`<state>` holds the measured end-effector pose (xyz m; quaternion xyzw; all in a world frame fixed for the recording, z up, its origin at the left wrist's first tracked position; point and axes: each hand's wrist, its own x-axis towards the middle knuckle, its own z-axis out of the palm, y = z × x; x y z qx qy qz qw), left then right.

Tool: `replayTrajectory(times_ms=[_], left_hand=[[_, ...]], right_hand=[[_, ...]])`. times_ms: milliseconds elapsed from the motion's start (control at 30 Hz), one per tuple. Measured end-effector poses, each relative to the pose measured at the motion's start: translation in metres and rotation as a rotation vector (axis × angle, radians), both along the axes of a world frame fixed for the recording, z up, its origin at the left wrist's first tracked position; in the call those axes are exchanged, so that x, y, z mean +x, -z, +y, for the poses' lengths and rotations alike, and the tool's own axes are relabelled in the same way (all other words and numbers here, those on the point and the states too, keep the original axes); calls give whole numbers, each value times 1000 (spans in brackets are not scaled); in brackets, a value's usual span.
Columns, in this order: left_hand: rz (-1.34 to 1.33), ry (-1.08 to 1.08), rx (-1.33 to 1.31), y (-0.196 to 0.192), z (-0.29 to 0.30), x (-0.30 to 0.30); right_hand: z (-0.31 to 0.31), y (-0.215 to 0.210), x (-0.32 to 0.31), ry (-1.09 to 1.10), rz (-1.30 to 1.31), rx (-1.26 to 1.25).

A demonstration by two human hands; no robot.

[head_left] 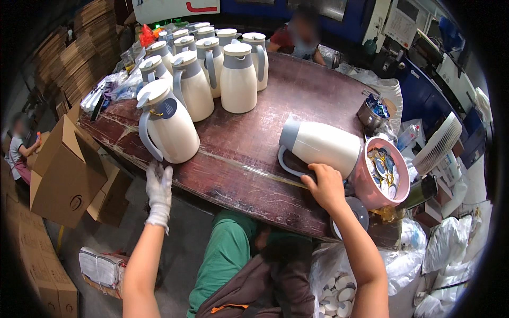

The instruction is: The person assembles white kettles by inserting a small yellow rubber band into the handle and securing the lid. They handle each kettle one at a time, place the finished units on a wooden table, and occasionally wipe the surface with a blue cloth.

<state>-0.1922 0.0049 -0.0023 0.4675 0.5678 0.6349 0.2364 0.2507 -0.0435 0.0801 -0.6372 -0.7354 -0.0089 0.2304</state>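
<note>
A white thermos jug (326,143) with a grey neck and handle lies on its side on the dark red table (297,95), its base toward the pink bucket (400,185). My bare right hand (328,186) is closed at the jug's near side, by the lower end of its handle; some fingertips are hidden. Wearing a white glove, my left hand (158,193) has its fingers stretched out at the table's front edge, just below an upright thermos jug (172,132) with a round dark tag hanging at its neck. Whether it touches that jug I cannot tell.
Several lidded thermos jugs (238,79) stand at the back left. Round tags fill the bucket; a metal pot (371,119) and a white fan (440,140) are beyond it. Cardboard boxes (69,175) stand left; a bag of lids (338,297) sits below. Another person (297,40) is across the table.
</note>
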Motion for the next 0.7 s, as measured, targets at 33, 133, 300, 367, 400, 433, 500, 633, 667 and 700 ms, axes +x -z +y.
replayTrajectory(times_ms=[33,133,300,367,400,433,500,633,667,700], left_hand=[[-109,13,-78,11,-18,4],[-161,85,-114,27,-58,3],[-288,427,-217,-22,-75,57],[-206,574,-258,-48,-79,84],[-52,655,-378,-79,-84,105],[-54,755,-429,-84,-83,118],[21,886,-472,-87,-80,151],[-397,777,-58,-113,-92,200],[-468,635,29,-115,-97,201],[-584,639,-107,-143,-114,201]], right_hand=[[5,10,-3,21,-76,-138],[17,34,-12,-50,-74,-170],[39,55,-1,10,-21,-202],[46,52,-5,61,-53,-153],[42,38,-12,81,-28,-180],[36,30,-20,13,-7,-65],[11,13,-42,-127,50,51],[-81,-44,-96,-380,223,28],[-100,-54,-106,-444,234,93],[-119,-63,-102,-445,271,133]])
